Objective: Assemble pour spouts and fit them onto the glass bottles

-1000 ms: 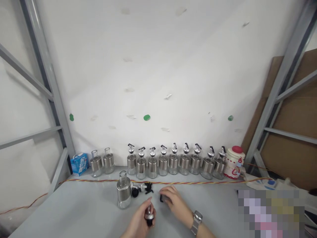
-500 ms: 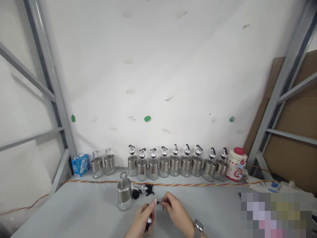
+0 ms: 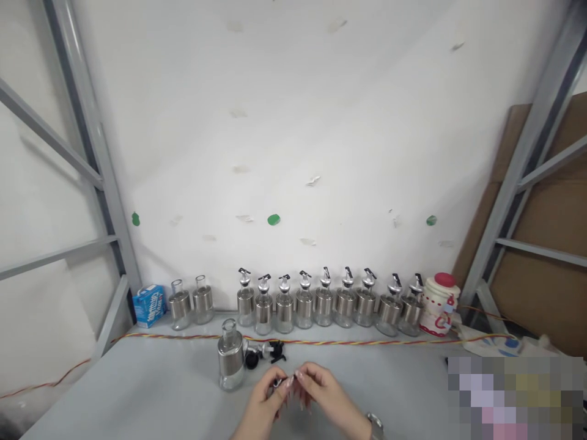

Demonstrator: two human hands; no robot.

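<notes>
My left hand (image 3: pixel 268 397) is closed around a pourer spout (image 3: pixel 276 383), of which only a bit of silver and black shows between the fingers. Fingertips of my right hand (image 3: pixel 318 391) pinch a small black piece (image 3: pixel 295 377) against the end of the spout; its exact shape is hidden. Both hands meet low in front of me, above the table. Left of them stands an open glass bottle (image 3: pixel 230 360) with a steel sleeve. Loose black and silver pourer parts (image 3: pixel 276 351) lie beside that bottle.
Several bottles with pourers (image 3: pixel 323 305) line the wall. Two bottles without pourers (image 3: pixel 180 305) stand by a blue box (image 3: pixel 150 304). A white jar with a red lid (image 3: pixel 440 304) is at right. A twisted red-yellow wire (image 3: pixel 348 342) crosses the grey table (image 3: pixel 137 391).
My right hand has moved left, bringing the small black piece to the spout. My left hand has turned the spout, which now shows less. The bottles have stayed put.
</notes>
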